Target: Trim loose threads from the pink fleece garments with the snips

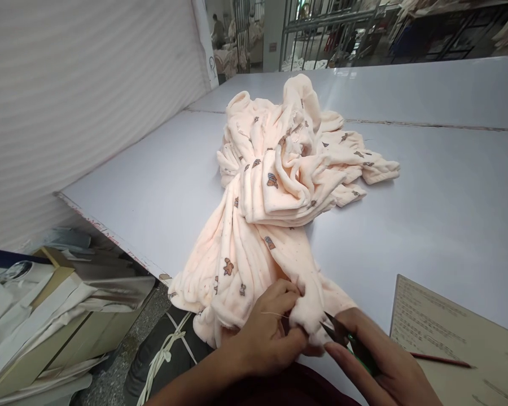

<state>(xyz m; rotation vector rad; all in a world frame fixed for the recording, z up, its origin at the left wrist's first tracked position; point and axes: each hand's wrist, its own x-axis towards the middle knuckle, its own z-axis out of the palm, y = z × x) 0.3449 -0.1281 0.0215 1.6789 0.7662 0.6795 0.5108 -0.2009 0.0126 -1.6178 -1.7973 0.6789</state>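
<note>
A pile of pale peach plush fabric pieces [275, 192], printed with small brown bears, lies bunched on the white table. My left hand [275, 330] is closed on the near edge of this cloth, its fingertips partly hidden in the folds. In my right hand [376, 361] is a pair of small thread snips [342, 332] with dark blades and a green part at the grip. The snips' blades are apart, and their tips point left at the cloth edge beside my left fingers. Some of the cloth hangs over the table's near edge.
Lying at the right are a sheet of written cardboard [457, 332] and a dark red pencil [442, 360]. White foam sheeting [88, 84] hangs on the left. Below it stand cardboard and papers [68, 321]. Metal racks [322, 28] and a distant person [218, 31] are behind the table [440, 197].
</note>
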